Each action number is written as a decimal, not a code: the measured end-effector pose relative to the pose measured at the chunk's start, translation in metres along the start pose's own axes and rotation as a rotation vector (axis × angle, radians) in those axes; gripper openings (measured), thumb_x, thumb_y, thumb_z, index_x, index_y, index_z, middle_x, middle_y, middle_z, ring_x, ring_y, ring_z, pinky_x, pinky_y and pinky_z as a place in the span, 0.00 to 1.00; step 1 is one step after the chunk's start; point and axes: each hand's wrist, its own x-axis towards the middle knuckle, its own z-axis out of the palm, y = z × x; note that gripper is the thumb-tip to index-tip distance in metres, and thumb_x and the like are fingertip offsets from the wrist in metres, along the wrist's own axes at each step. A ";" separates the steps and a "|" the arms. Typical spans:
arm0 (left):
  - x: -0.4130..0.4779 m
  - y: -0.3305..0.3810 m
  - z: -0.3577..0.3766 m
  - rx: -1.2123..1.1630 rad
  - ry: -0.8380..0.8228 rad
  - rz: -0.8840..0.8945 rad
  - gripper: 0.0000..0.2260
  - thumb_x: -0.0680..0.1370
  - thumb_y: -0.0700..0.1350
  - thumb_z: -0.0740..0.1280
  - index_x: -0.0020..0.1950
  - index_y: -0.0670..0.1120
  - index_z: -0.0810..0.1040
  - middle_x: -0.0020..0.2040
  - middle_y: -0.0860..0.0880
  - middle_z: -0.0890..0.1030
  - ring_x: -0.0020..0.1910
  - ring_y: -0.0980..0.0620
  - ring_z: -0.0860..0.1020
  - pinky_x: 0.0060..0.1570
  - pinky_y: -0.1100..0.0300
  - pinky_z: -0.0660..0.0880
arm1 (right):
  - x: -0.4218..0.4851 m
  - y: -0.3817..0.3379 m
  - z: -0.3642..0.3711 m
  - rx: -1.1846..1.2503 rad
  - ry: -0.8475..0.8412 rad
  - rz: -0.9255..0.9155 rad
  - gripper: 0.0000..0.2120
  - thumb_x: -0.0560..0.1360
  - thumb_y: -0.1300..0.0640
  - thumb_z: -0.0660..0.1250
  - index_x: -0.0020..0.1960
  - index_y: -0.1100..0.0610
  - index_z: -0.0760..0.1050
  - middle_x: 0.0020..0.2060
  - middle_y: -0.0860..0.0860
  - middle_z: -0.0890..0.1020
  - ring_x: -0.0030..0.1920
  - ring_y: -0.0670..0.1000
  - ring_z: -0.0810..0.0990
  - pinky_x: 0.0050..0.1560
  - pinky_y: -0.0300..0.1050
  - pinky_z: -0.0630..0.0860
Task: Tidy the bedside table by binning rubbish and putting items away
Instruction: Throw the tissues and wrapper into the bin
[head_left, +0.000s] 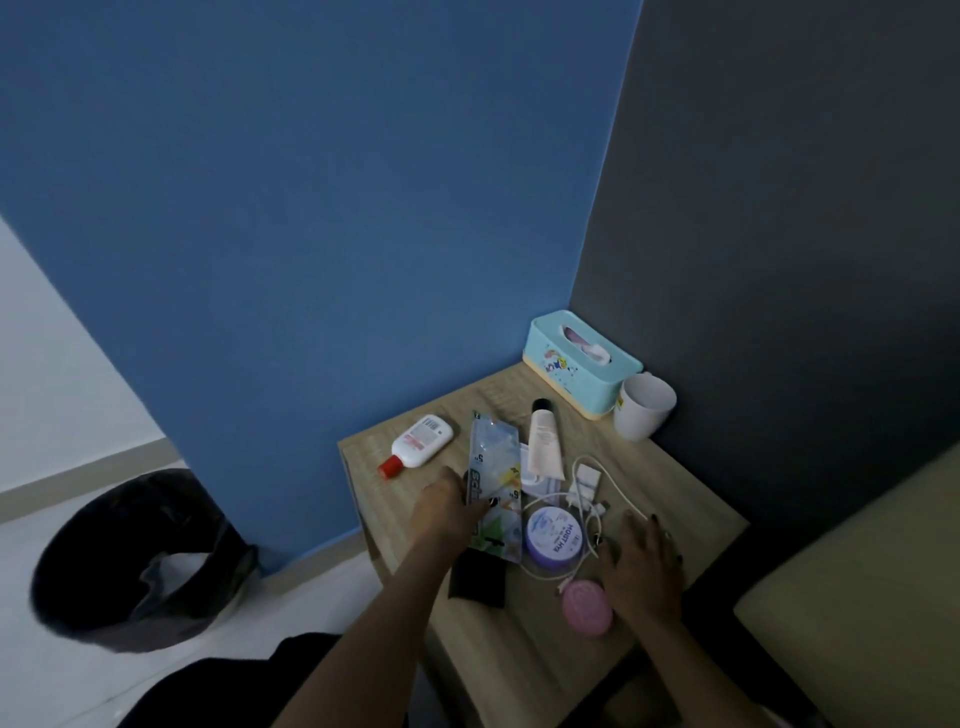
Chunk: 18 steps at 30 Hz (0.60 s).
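Wrapper is lying on the surface — left hand is pinching its nine o'clock edge; right hand, at four o'clock, is resting flat, fingers spread open.

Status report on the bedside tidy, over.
Left hand grips the wrapper. Right hand open, flat on the table. Bin on the floor, left. Purple tin close beside wrapper.

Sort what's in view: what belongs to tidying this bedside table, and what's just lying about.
Job: plastic packet gripped by left hand, bin, red-capped bottle, tube, purple jar, charger with cable, pink case, bedside table.
Just there: tissue box, mug, likely in place; bed edge.
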 end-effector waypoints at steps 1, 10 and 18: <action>0.001 0.001 -0.001 -0.008 -0.003 -0.006 0.16 0.73 0.54 0.70 0.52 0.45 0.72 0.50 0.45 0.82 0.49 0.46 0.80 0.44 0.54 0.77 | 0.000 0.000 0.000 -0.002 0.001 0.000 0.28 0.79 0.44 0.55 0.76 0.51 0.57 0.76 0.58 0.57 0.75 0.61 0.56 0.72 0.58 0.57; 0.003 -0.009 -0.040 -0.184 0.051 -0.019 0.12 0.77 0.46 0.66 0.56 0.40 0.77 0.53 0.41 0.82 0.52 0.42 0.80 0.42 0.61 0.68 | 0.010 -0.011 -0.010 -0.011 0.040 -0.006 0.20 0.76 0.46 0.58 0.65 0.52 0.71 0.69 0.61 0.70 0.69 0.62 0.67 0.65 0.57 0.68; -0.024 -0.075 -0.130 -0.271 0.170 -0.158 0.10 0.77 0.48 0.66 0.49 0.42 0.81 0.47 0.41 0.82 0.48 0.44 0.80 0.45 0.58 0.74 | 0.016 -0.086 -0.030 -0.079 0.179 -0.172 0.22 0.74 0.45 0.66 0.62 0.56 0.76 0.66 0.64 0.73 0.70 0.67 0.64 0.69 0.64 0.59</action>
